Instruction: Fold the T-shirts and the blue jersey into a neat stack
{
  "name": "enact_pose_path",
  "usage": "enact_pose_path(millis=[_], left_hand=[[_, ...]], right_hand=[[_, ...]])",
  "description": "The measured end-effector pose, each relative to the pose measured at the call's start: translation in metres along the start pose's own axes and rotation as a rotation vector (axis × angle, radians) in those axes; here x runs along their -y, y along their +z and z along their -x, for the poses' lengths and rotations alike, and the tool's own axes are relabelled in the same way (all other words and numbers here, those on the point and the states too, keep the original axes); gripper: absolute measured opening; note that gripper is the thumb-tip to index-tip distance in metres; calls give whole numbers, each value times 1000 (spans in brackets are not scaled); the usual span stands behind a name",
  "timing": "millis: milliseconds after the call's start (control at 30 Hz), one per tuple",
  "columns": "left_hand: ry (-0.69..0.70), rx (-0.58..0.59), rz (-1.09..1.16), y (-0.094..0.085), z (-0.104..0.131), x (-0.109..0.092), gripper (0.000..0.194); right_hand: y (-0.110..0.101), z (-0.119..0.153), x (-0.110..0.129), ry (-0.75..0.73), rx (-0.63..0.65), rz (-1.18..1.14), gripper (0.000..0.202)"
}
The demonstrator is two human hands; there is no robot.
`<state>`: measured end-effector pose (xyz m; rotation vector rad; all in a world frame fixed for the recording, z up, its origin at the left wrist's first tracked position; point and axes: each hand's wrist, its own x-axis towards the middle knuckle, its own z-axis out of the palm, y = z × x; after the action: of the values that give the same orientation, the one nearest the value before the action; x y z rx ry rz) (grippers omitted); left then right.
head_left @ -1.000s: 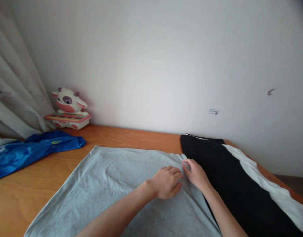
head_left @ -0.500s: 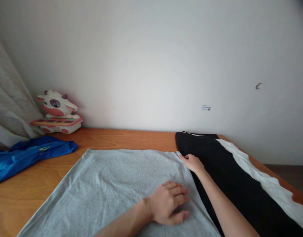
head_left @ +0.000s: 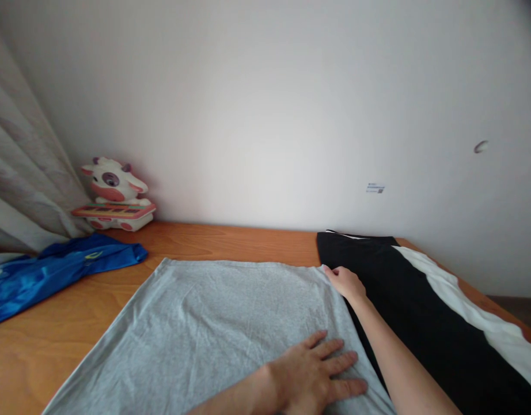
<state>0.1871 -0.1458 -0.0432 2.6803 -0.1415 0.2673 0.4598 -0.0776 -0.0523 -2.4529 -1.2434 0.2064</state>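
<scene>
A grey shirt [head_left: 213, 323] lies spread flat, its straight hem at the far side. My left hand [head_left: 315, 372] rests palm down on the right part of the cloth, fingers stretched out and spread. At the shirt's far right corner, my right hand [head_left: 345, 281] is closed, thumb and fingers pinching the hem. Some of its fingertips are hidden. Beneath my right forearm and beside the shirt lies a black garment with a white stripe [head_left: 390, 300]. The near part of the shirt runs out of view.
The wooden table [head_left: 231, 235] meets a white wall. A blue shiny garment [head_left: 71, 268] lies at the left, near a curtain [head_left: 27, 161]. A cow-shaped toy keyboard [head_left: 116, 199] stands in the back left corner. A small label [head_left: 375, 188] sticks to the wall.
My left hand has slid slightly right and towards me over the shirt, and its fingers have spread and flattened. My right hand keeps hold of the corner. The view has turned slightly left.
</scene>
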Motion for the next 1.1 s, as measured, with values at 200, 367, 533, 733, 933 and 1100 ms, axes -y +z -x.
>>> enact_pose_path(millis=[200,367,533,733,933,1100], left_hand=[[21,-33,-74,6,-1,4,56],[32,-20,-149,3,-1,3,53],[27,-44,-148,5,-2,3,48],[25,-18,-11,12,-2,6,54],[-122,-343,502,-7,-8,10,33],[-674,-896,1036,-16,-17,33,30]], right_hand=[[0,-11,8,-69,45,-112,20],[1,-18,10,-147,-7,-248,11],[-2,-23,5,-196,-11,-325,17],[-3,-18,7,-196,-63,-190,10],[2,14,39,-351,-138,-32,22],[24,30,55,-392,-57,1,26]])
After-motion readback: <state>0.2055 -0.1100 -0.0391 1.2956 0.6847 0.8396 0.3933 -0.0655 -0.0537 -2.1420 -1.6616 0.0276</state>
